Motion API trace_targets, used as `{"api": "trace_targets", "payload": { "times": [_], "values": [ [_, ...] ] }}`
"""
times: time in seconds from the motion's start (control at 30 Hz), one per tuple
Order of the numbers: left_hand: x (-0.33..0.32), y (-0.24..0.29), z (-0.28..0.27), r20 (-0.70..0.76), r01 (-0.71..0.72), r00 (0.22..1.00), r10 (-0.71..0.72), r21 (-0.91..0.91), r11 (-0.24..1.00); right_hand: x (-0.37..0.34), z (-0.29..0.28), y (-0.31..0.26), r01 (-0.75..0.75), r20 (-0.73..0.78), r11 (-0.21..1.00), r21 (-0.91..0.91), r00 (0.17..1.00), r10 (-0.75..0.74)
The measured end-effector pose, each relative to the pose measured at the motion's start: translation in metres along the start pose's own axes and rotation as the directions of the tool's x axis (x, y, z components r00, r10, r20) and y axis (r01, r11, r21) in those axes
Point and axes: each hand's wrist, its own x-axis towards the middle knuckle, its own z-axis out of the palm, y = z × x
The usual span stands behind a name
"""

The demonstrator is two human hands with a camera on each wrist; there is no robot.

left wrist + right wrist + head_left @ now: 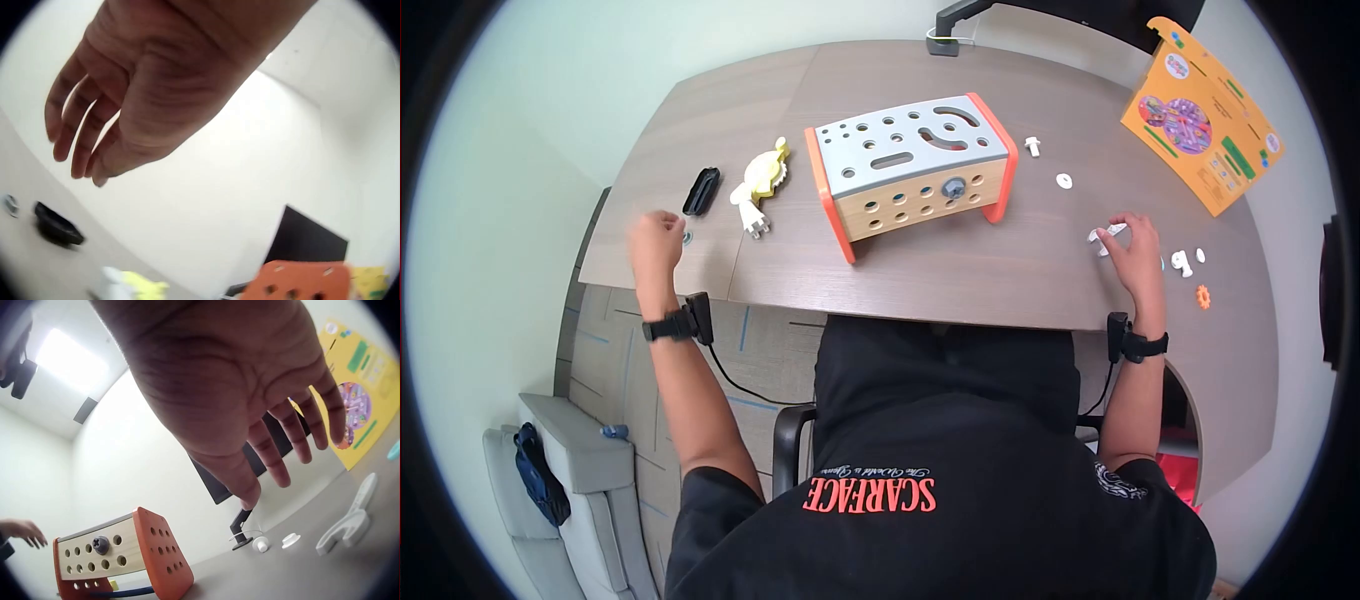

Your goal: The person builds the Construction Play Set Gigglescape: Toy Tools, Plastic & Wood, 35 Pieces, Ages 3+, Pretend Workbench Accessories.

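My left hand (657, 245) hovers over the left end of the desk, its fingers loosely bent and nothing between them. Below it lies a small greyish round piece (10, 205), and a black oblong tray (701, 191) is close by. On the other side, my right hand (1138, 258) hangs palm down with fingers apart, holding nothing. Beneath its fingers a white toy wrench (351, 522) lies on the desk. Between the hands stands a toy workbench (910, 155) with a grey top, orange ends and a wooden front panel, where a grey bolt (953, 187) sits in one hole.
A yellow and white toy piece (762, 182) lies left of the workbench. White pieces, including a small bolt (1032, 146) and a disc (1064, 181), lie to its right. An orange gear (1203, 297) rests near the right edge. Behind stand a yellow box (1200, 120) and a monitor arm (943, 40).
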Motion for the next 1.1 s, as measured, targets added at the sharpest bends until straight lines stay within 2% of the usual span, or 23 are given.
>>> {"api": "trace_targets", "payload": {
  "times": [0.1,0.17,0.23,0.33,0.43,0.53,0.57,0.63,0.7,0.77,0.8,0.87,0.9,0.97,1.07,1.1],
  "values": [
    [0.02,-0.049,0.055,-0.093,-0.037,0.994,0.049,0.124,0.992,0.0,-0.001,-0.003,-0.016,0.032,1.0,0.013,0.999,0.015],
    [0.018,-0.057,0.068,-0.064,-0.071,0.995,0.079,0.118,0.991,0.0,-0.002,-0.004,-0.027,0.057,0.999,0.037,0.998,0.025],
    [0.018,-0.063,0.076,-0.043,-0.111,0.992,0.116,0.102,0.989,0.0,-0.003,-0.005,-0.032,0.064,0.999,0.044,0.998,0.03],
    [0.021,-0.066,0.079,-0.013,-0.006,1.0,0.006,0.019,1.0,-0.002,-0.004,-0.005,-0.034,0.052,0.999,0.038,0.998,0.032],
    [0.017,-0.065,0.075,-0.078,-0.037,0.996,0.032,-0.058,0.998,-0.003,-0.006,-0.004,-0.048,0.048,0.998,0.029,0.998,0.047],
    [-0.002,-0.024,0.028,-0.152,-0.083,0.986,0.063,-0.127,0.988,-0.003,-0.013,-0.01,-0.064,0.036,0.997,0.035,0.997,0.063],
    [-0.003,-0.013,0.015,-0.108,-0.073,0.993,0.041,-0.312,0.947,-0.004,-0.018,-0.018,-0.06,0.026,0.996,0.059,0.998,0.058],
    [-0.034,0.048,-0.029,-0.063,-0.148,0.988,0.139,-0.626,0.766,-0.006,-0.033,-0.044,-0.024,0.043,0.991,0.135,0.999,0.018],
    [-0.079,0.122,-0.067,-0.031,-0.223,0.955,0.295,-0.73,0.646,-0.007,-0.05,-0.08,0.034,0.091,0.97,0.24,0.994,-0.057],
    [-0.119,0.177,-0.069,-0.029,-0.271,0.865,0.501,-0.868,0.417,-0.013,-0.056,-0.106,0.161,0.129,0.891,0.424,0.963,-0.235],
    [-0.137,0.198,-0.066,0.043,-0.232,0.794,0.607,-0.901,0.367,-0.018,-0.056,-0.117,0.214,0.135,0.832,0.511,0.937,-0.323],
    [-0.166,0.23,-0.053,0.162,-0.113,0.637,0.754,-0.948,0.299,-0.034,-0.049,-0.142,0.146,0.185,0.583,0.799,0.864,-0.469],
    [-0.177,0.242,-0.04,0.212,-0.038,0.562,0.8,-0.959,0.282,-0.045,-0.039,-0.15,-0.007,0.244,0.431,0.902,0.833,-0.497],
    [-0.189,0.257,-0.014,0.105,-0.196,0.464,0.879,-0.956,0.218,-0.062,-0.016,-0.158,-0.334,0.323,0.091,0.938,0.747,-0.582],
    [-0.194,0.268,0.002,0.053,-0.33,0.481,0.875,-0.914,0.237,-0.064,-0.016,-0.161,-0.622,0.504,0.012,0.783,0.623,-0.598],
    [-0.193,0.269,0.001,0.131,-0.287,0.503,0.854,-0.907,0.308,-0.065,-0.004,-0.153,-0.624,0.524,0.027,0.781,0.632,-0.571]
  ]
}}
